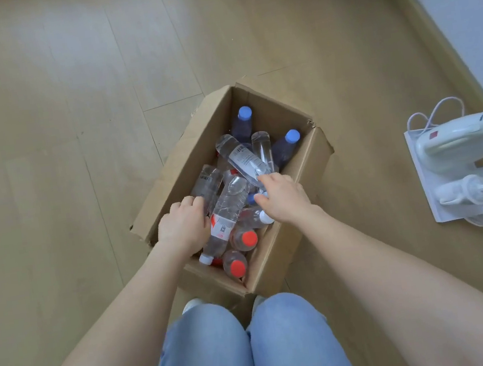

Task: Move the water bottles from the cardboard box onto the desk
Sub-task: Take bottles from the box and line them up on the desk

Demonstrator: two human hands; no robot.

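A person is crouching over an open cardboard box (268, 108) that is standing on a pale wooden floor (71, 113), with knees in blue jeans (250, 350) showing at the bottom of the view. The water bottles (235, 189) are all lying or standing inside the box, piled loosely across one another.

The left hand (183, 227) is reaching into the near left side of the box. Its fingers are curling over the near end of a clear bottle (207, 184) that is leaning against the left wall. The right hand (285, 197) is reaching in from the right, with its thumb and fingers closing round the neck end of a labelled bottle (241, 156). That bottle is lying slantwise on top of the pile, its base pointing toward the far wall.

Two dark bottles with blue caps (244, 113) are standing upright at the far end. Two bottles with red caps (249, 238) are standing at the near end. Between the hands, a long bottle with a red and white label (226, 215) is lying on the pile, its white cap toward the person.

Well to the right of the box, a white bag (426, 177) is lying flat on the floor, with white and clear plastic items (462, 141) resting on it.
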